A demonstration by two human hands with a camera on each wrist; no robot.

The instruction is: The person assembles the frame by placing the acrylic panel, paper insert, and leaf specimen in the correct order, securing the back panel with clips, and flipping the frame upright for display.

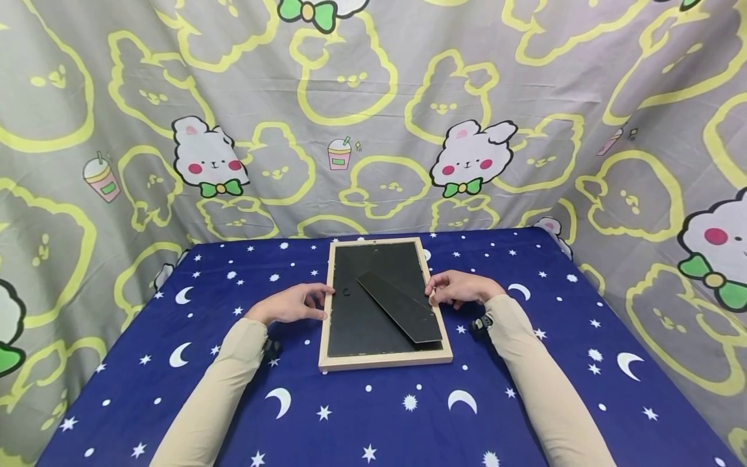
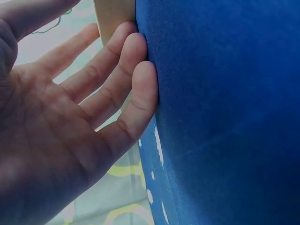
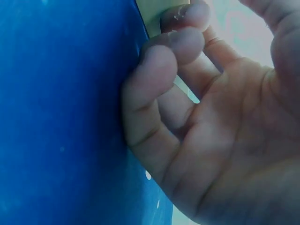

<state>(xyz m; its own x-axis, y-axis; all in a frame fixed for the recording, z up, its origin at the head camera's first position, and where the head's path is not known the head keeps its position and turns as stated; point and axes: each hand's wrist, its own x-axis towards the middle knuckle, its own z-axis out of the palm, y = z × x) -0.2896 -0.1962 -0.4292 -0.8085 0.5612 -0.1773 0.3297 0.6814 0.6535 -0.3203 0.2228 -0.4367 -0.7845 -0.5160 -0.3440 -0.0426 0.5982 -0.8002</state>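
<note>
A picture frame (image 1: 385, 362) with a light wooden border lies back side up on the table, its black backing board (image 1: 350, 324) showing. A black stand leg (image 1: 399, 310) slants across the board toward the lower right corner. My left hand (image 1: 294, 303) rests at the frame's left edge, thumb and fingertips touching the wood. In the left wrist view its fingers (image 2: 110, 96) bend loosely near the cloth. At the right edge, my right hand (image 1: 463, 288) touches the border with index finger and thumb. Its other fingers (image 3: 152, 77) curl beside the frame, holding nothing visible.
A dark blue cloth (image 1: 367, 421) with white moons and stars covers the table. Behind and at both sides hangs a grey curtain (image 1: 373, 84) with cartoon rabbits. Dark devices sit under both wrists, the right one (image 1: 481, 326) showing more fully.
</note>
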